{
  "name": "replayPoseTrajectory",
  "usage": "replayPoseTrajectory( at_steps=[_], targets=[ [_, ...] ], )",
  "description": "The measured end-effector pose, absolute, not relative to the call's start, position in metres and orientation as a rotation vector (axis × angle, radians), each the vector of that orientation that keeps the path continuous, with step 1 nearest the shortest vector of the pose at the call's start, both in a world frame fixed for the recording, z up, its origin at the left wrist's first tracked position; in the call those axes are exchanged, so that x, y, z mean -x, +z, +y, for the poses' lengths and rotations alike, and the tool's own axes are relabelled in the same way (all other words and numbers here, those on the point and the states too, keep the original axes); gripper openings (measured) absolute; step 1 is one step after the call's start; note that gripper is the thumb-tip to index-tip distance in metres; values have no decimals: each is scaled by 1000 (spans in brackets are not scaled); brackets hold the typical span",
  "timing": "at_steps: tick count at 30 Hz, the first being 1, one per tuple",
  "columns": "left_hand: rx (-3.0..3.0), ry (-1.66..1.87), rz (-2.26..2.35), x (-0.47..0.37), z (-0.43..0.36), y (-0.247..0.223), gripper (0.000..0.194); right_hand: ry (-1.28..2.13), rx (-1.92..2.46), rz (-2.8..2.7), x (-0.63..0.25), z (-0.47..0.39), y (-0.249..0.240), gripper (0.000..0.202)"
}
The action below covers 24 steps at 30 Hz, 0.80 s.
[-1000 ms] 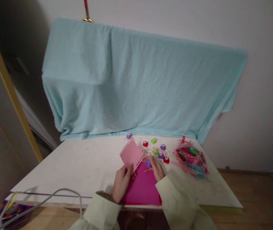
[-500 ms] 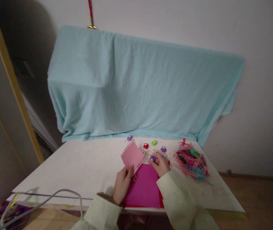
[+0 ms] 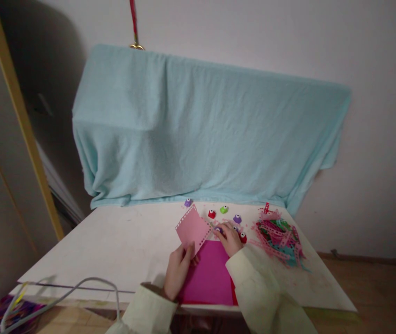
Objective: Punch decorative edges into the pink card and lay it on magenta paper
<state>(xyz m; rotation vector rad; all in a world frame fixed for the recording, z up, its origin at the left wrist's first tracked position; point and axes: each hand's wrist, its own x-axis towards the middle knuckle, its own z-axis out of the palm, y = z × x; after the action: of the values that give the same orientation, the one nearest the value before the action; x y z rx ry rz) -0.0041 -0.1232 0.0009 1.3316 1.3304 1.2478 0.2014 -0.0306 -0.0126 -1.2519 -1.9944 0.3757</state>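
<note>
A square of light pink paper (image 3: 191,228), with rows of small holes along its edges, is pinched by its lower corner in my left hand (image 3: 177,270). My right hand (image 3: 230,239) is closed around a small purple paper punch (image 3: 218,230) at the right corner of the pink paper. I cannot tell whether the paper sits in the punch slot. Below both hands lies magenta paper (image 3: 207,276), with a red sheet showing under its edges. Close to my right hand are a red punch (image 3: 242,237) and another purple punch (image 3: 237,218).
Farther back stand a red punch (image 3: 212,214), a green punch (image 3: 224,209) and a purple punch (image 3: 188,202). Punched paper strips (image 3: 281,239) are heaped at the right of the white table (image 3: 90,250). A light blue towel (image 3: 212,130) hangs behind; a grey cable (image 3: 83,281) loops at front left.
My right hand has moved slightly left with the purple punch, bringing it to the pink paper's right corner. My left hand stays nearly still. The whole view has shifted slightly.
</note>
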Motion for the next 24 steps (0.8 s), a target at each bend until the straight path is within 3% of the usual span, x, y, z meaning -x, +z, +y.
replayPoseTrajectory(
  at_steps=[20, 24],
  targets=[
    [-1211, 1353, 1298, 5, -120, -7, 46, 269, 1262, -1975, -199, -34, -18, 12],
    [-1079, 1463, 1281, 8, -118, -9, 45, 228, 1298, -1988, -203, -36, -1, 22]
  ],
)
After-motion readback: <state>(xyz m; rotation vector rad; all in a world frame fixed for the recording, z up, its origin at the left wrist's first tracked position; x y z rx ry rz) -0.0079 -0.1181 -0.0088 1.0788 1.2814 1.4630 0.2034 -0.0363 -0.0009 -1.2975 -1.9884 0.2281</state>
